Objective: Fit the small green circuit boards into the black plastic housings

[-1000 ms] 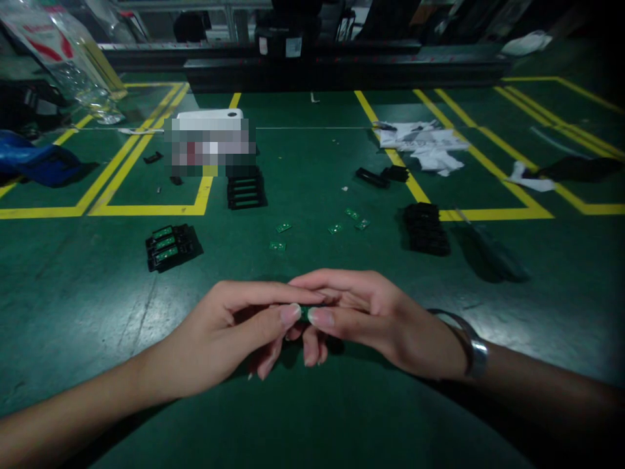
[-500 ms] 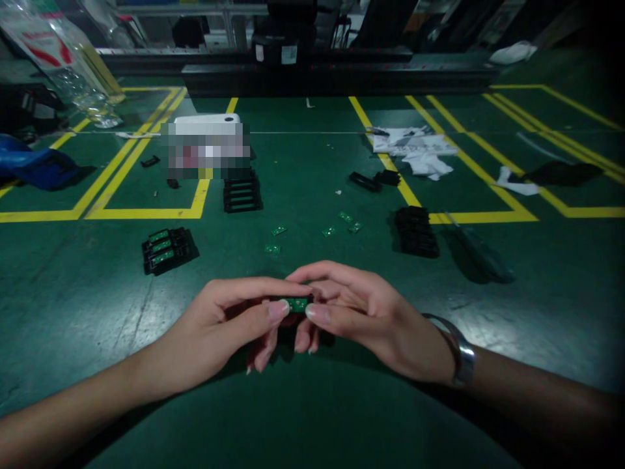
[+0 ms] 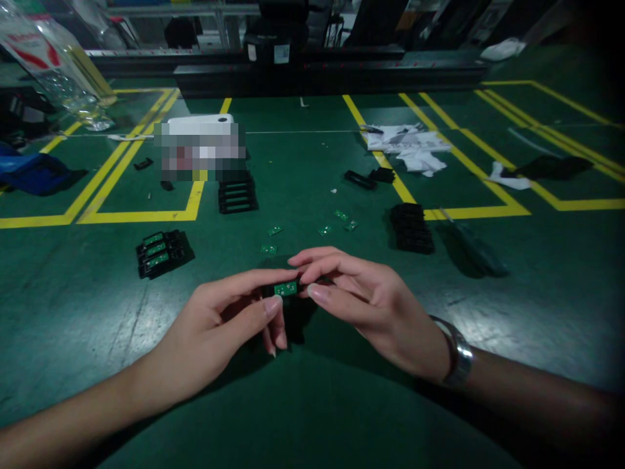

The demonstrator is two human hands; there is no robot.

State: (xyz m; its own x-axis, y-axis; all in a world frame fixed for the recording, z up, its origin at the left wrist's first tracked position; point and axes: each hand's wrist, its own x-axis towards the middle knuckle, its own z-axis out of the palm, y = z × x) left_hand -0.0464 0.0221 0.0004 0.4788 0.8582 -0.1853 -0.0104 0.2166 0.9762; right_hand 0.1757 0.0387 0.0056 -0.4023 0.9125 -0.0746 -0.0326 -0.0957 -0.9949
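Between my hands is a small black plastic holder with a green circuit board [image 3: 286,288] set in its face. My left hand [image 3: 222,326] is closed on the holder's left side, with the thumb at the board's lower edge and a finger along the top. My right hand [image 3: 368,303] pinches the right end between thumb and fingers, which partly hide it. Just beyond, several loose green circuit boards [image 3: 268,249] lie on the green surface. To the left sits a row of black holders [image 3: 161,253] fitted with boards.
A stack of black holders [image 3: 411,228] lies to the right beside a clear plastic bag [image 3: 473,251]. Farther back are a black slotted part [image 3: 237,195], a white device [image 3: 200,122], crumpled white paper [image 3: 407,143], a plastic bottle [image 3: 53,62] and a blue object [image 3: 32,170].
The held holder has shifted slightly up and left in view. My right thumb and fingers have drawn off the board's face toward the holder's right end, uncovering more of the board.
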